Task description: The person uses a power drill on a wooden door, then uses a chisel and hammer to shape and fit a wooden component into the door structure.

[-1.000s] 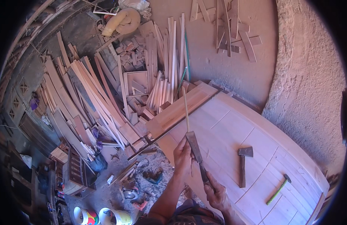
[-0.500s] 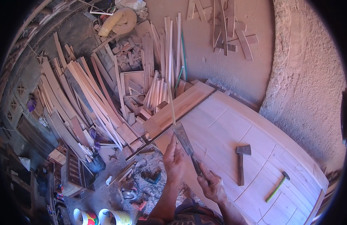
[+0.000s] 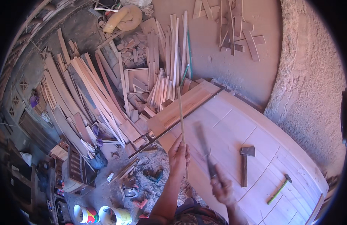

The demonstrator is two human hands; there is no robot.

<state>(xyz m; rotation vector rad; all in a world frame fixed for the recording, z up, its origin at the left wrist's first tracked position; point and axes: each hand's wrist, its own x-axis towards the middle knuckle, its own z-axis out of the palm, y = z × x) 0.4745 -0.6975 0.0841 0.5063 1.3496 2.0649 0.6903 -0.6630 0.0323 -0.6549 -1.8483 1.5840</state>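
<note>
My left hand [image 3: 178,157] is closed round a thin, narrow wooden strip [image 3: 180,112], which stands up out of the fist and leans slightly left at its far end. To the right of it, my right hand [image 3: 223,189] grips a broad-bladed hand tool [image 3: 202,139], flat and wider toward the tip. Its blade is smeared by motion and apart from the strip. Both hands are over the near left part of a large pale wooden panel [image 3: 233,123]. On that panel lie a hatchet [image 3: 244,165] with a dark handle and a small hammer [image 3: 279,189] with a green handle.
Planks [image 3: 93,90] and offcuts are heaped at the left and back. A metal bar clamp [image 3: 173,125] crosses the panel's left end. On the floor are a power saw [image 3: 130,192], cords and white buckets [image 3: 115,215]. A rough wall [image 3: 312,67] rises at the right.
My right hand has moved the blade right, away from the strip. The strip is more upright in my left hand. The whole view has shifted slightly.
</note>
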